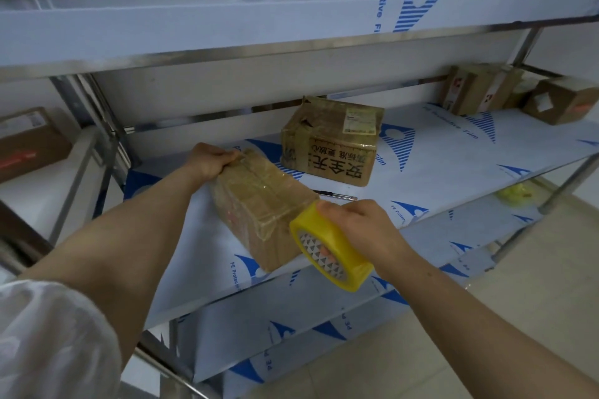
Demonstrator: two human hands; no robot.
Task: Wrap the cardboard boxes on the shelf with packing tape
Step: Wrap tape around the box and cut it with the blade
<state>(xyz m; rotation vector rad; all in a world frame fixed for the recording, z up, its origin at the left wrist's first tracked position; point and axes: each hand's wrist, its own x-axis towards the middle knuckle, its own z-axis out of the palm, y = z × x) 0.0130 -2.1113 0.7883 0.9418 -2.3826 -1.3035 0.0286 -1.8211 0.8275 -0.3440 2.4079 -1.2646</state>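
The metal shelf (453, 165), wrapped in blue-and-white film, fills the frame. At centre, on its middle level, lies the cardboard box (259, 204), with glossy tape across its top. Just behind, right of centre, a second box (334, 142) with printed characters sits apart from it. The left hand (210, 160) curls over the box's far end, gripping it. The right hand (363, 223), lower centre, clutches the yellow tape roll (337, 256) at the box's near right corner. A slim pen (337, 195) lies between the boxes.
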